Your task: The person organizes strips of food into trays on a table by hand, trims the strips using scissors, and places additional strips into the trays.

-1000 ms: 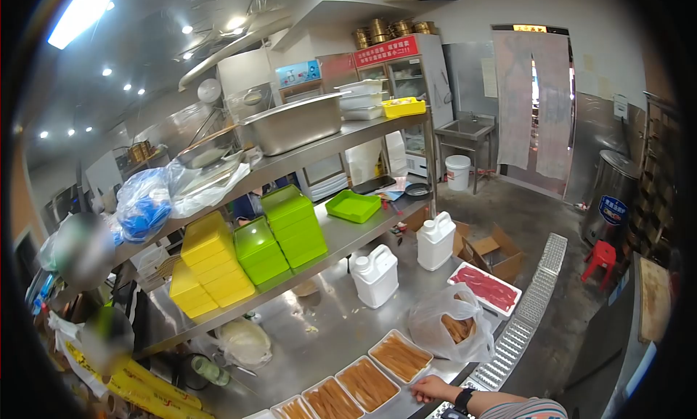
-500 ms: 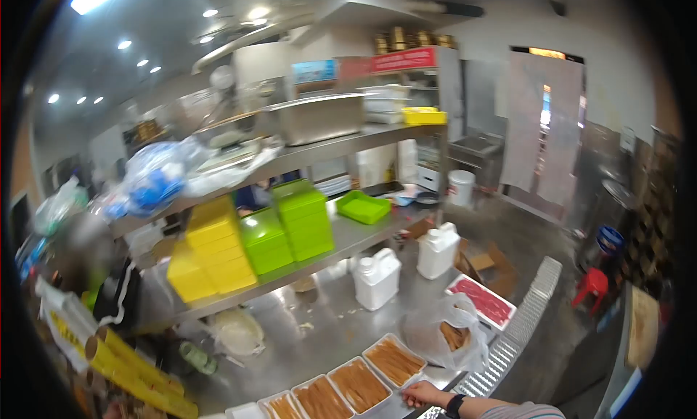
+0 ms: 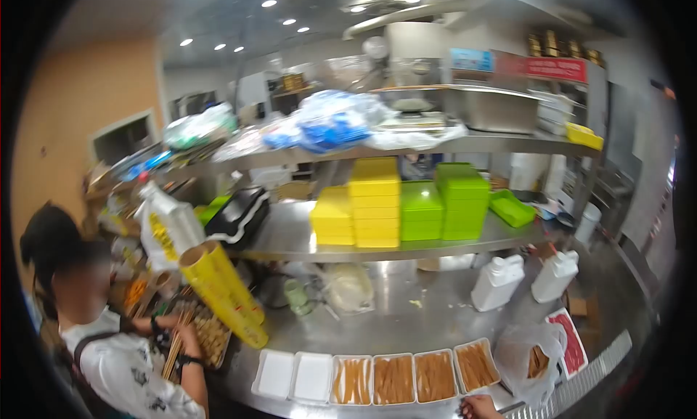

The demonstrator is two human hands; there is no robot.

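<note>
At the bottom edge, my right hand [image 3: 479,407] has its fingers curled closed beside a white tray of flat brown food strips [image 3: 477,364]. Whatever the fingers hold, if anything, is hidden. More trays stand in a row to the left: two are covered with brown strips [image 3: 393,379], one holds fewer strips [image 3: 353,380], and two white trays [image 3: 274,373] show bare bottoms. Right of the row sits a clear plastic bag [image 3: 512,357] with more brown strips in it. My left hand is out of view.
Two white jugs [image 3: 498,282] and a tray of red meat [image 3: 573,343] are at right. Yellow film rolls [image 3: 225,292] stand at left. A co-worker [image 3: 120,354] handles skewers by a tray. A shelf [image 3: 290,237] with yellow and green boxes [image 3: 465,201] spans the back.
The view has swung left, bringing in the co-worker and the bare white trays. My right hand stays near the rightmost strip tray, now lower in view.
</note>
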